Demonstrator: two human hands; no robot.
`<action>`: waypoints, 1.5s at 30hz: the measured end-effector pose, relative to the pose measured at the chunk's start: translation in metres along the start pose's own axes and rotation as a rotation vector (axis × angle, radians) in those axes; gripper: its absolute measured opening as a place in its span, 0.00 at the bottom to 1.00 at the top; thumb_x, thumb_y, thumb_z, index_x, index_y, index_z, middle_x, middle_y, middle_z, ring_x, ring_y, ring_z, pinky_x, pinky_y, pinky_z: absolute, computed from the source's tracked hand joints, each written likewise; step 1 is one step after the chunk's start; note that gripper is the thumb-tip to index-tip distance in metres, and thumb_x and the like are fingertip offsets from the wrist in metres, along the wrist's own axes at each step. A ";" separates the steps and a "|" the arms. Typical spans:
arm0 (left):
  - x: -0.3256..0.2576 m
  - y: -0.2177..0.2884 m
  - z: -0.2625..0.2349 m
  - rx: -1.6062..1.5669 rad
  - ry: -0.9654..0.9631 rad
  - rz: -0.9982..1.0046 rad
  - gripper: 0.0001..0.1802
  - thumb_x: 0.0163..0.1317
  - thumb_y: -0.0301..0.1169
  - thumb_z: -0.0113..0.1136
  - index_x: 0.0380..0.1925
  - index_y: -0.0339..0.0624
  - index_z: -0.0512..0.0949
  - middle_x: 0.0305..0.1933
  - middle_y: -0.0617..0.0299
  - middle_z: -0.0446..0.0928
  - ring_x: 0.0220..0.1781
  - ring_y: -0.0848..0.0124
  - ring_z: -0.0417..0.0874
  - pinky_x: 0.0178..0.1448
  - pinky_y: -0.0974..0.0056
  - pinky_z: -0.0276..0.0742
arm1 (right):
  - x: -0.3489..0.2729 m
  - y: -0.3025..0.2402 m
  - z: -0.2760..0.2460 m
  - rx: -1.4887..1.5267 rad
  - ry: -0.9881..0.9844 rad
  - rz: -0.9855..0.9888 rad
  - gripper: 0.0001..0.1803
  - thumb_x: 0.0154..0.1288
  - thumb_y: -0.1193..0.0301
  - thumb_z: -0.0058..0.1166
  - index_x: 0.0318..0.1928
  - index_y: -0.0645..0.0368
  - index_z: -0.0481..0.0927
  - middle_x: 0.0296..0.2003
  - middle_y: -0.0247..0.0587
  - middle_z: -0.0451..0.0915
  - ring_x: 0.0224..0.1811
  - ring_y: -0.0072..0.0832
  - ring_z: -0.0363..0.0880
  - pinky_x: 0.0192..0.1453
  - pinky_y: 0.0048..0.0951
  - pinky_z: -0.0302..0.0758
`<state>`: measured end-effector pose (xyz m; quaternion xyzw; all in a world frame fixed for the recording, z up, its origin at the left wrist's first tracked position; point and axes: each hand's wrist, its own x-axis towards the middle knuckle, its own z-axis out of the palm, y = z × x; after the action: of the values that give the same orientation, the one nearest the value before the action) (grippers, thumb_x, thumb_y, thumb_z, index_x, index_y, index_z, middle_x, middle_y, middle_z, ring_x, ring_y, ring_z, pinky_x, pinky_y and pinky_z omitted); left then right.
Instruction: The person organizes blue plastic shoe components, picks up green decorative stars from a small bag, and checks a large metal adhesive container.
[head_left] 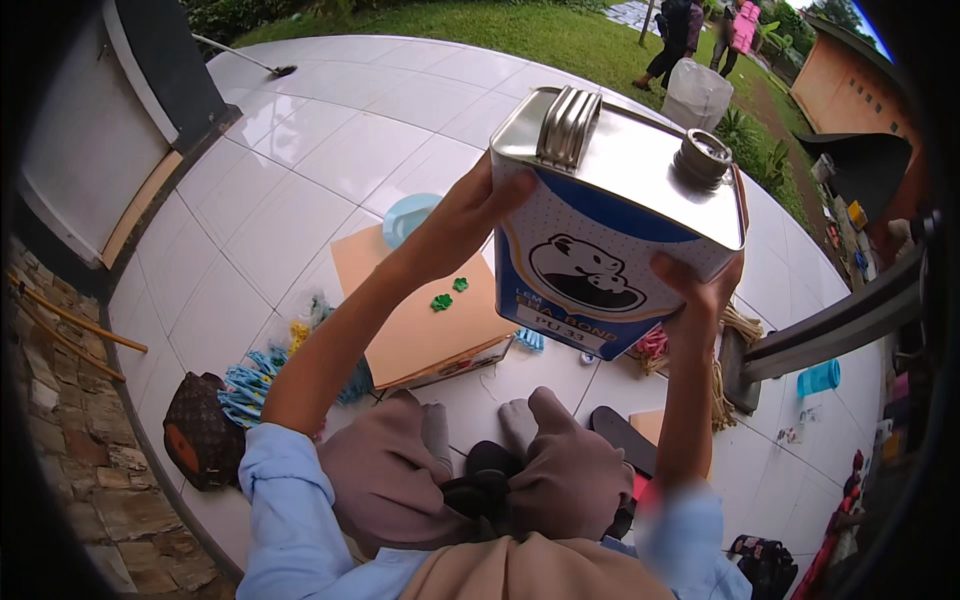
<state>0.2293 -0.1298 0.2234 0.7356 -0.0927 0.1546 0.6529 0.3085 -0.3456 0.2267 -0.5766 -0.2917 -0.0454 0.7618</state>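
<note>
Between both my hands I hold up a large rectangular metal can [600,215], blue and white with an animal drawing on its front. Its silver top faces up, with a ribbed metal handle at the left and a round spout at the right. My left hand [475,215] grips the can's left side, thumb on the front. On the lower right side, my right hand [705,290] presses with the thumb in front; its other fingers are mostly hidden behind. Below the can lies a brown cardboard sheet [400,310] bearing green flower-shaped pieces [442,302] and a light blue plate [408,215].
Blue craft strips [250,385] and a brown bag [200,430] lie on the white tiles at left. Toward the right are a slanting dark post [830,330], bundles of fibre [735,330] and a turquoise cup [818,378]. People stand on the grass beyond.
</note>
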 end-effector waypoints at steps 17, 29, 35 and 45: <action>0.031 -0.209 0.120 -0.129 0.593 -0.230 0.32 0.55 0.42 0.61 0.53 0.35 0.61 0.45 0.50 0.70 0.46 0.66 0.73 0.52 0.64 0.69 | -0.096 0.198 -0.052 -0.200 0.344 0.093 0.68 0.29 0.71 0.74 0.69 0.60 0.40 0.64 0.46 0.54 0.66 0.37 0.54 0.71 0.36 0.50; 0.031 -0.249 0.115 -0.025 0.701 -0.278 0.45 0.46 0.36 0.71 0.58 0.38 0.53 0.59 0.47 0.55 0.63 0.55 0.55 0.67 0.53 0.52 | -0.103 0.261 -0.040 -0.283 0.305 0.075 0.72 0.28 0.66 0.76 0.68 0.59 0.33 0.64 0.49 0.50 0.67 0.40 0.51 0.71 0.38 0.47; 0.014 -0.244 0.144 0.414 0.602 -0.203 0.63 0.41 0.33 0.73 0.69 0.44 0.34 0.72 0.43 0.24 0.74 0.49 0.29 0.71 0.47 0.40 | -0.112 0.266 -0.047 -0.341 0.302 0.101 0.73 0.28 0.70 0.77 0.68 0.57 0.31 0.65 0.49 0.45 0.67 0.41 0.51 0.72 0.39 0.46; 0.003 -0.244 0.137 0.298 0.596 -0.153 0.58 0.41 0.29 0.72 0.69 0.52 0.43 0.71 0.43 0.22 0.74 0.47 0.27 0.71 0.45 0.36 | -0.131 0.249 -0.102 -0.377 -0.021 0.159 0.68 0.36 0.59 0.73 0.69 0.62 0.35 0.66 0.51 0.44 0.69 0.42 0.48 0.72 0.38 0.44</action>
<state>0.3288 -0.2335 -0.0162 0.7502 0.1813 0.3251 0.5465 0.3414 -0.3907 -0.0674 -0.7305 -0.2395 -0.0329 0.6387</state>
